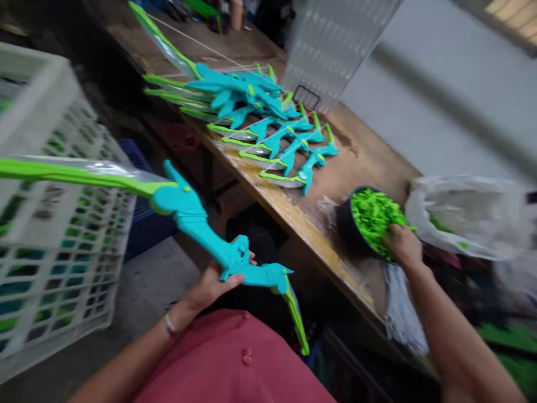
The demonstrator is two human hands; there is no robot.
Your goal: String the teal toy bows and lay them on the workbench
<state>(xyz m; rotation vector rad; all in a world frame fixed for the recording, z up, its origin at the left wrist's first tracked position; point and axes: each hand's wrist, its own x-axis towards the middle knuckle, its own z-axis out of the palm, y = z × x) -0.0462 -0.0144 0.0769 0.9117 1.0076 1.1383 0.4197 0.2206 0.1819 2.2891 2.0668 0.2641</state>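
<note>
My left hand (216,284) is closed around the middle of a toy bow (201,229), turquoise at the grip with bright green and grey limbs. The bow is held in front of my body, one limb stretching left and the shorter-looking one pointing down. At the right, my right hand (403,245) reaches over the rim of a black bowl (347,224) into a heap of small green plastic parts (373,215). Its fingertips are sunk among the parts and blurred, so whether they grip one is hidden.
Several strung toy bows (277,140) lie overlapping on the wooden table (369,151). A clear plastic bag (474,212) sits right of the bowl, and white strings (405,308) hang over the table edge. White crates (79,224) stand at the left, beside a blue crate (146,235).
</note>
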